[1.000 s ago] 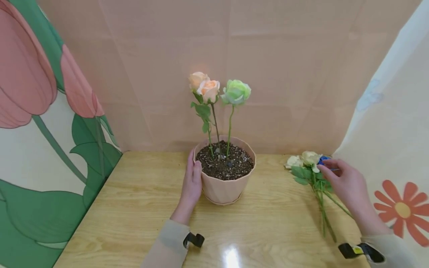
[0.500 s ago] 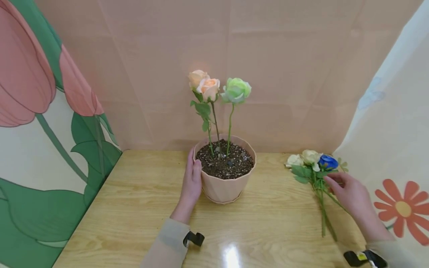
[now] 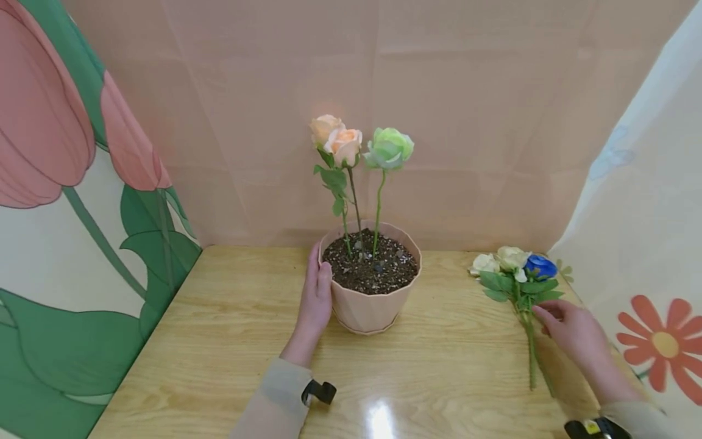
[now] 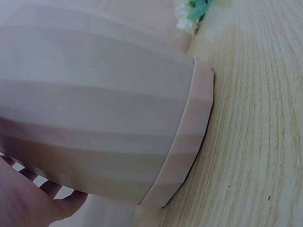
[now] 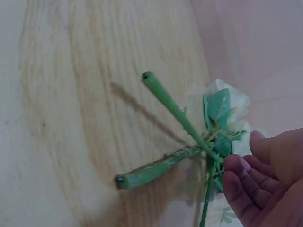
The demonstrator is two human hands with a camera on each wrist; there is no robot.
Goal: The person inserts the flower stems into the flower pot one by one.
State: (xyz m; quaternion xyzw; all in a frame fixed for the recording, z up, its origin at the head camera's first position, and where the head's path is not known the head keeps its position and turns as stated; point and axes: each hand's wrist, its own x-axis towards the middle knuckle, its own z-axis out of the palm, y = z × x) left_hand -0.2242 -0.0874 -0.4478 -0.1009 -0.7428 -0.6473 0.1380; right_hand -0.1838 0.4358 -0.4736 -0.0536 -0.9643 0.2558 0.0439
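Observation:
My left hand (image 3: 315, 296) holds the left side of a pale pink flowerpot (image 3: 370, 311), fingers on its outer wall. In the left wrist view the pot (image 4: 94, 104) fills much of the frame, with part of the hand (image 4: 28, 203) below. Two peach roses (image 3: 344, 146) and a green rose (image 3: 389, 149) stand upright in its dark soil (image 3: 378, 277). At the right, cream roses (image 3: 512, 259) and a blue rose (image 3: 540, 267) lie bunched. My right hand (image 3: 576, 335) is beside their stems (image 5: 177, 113), fingers loosely bent, a gap showing between thumb and forefinger.
The wooden table (image 3: 219, 341) meets a pink backdrop (image 3: 263, 122) behind the pot. Printed panels flank it: tulips (image 3: 131, 140) at the left, an orange flower (image 3: 665, 344) at the right.
My right hand has moved from the blue rose's head down along the stems, uncovering the blue bloom. The stem that slanted right no longer shows there. My left hand stays on the pot.

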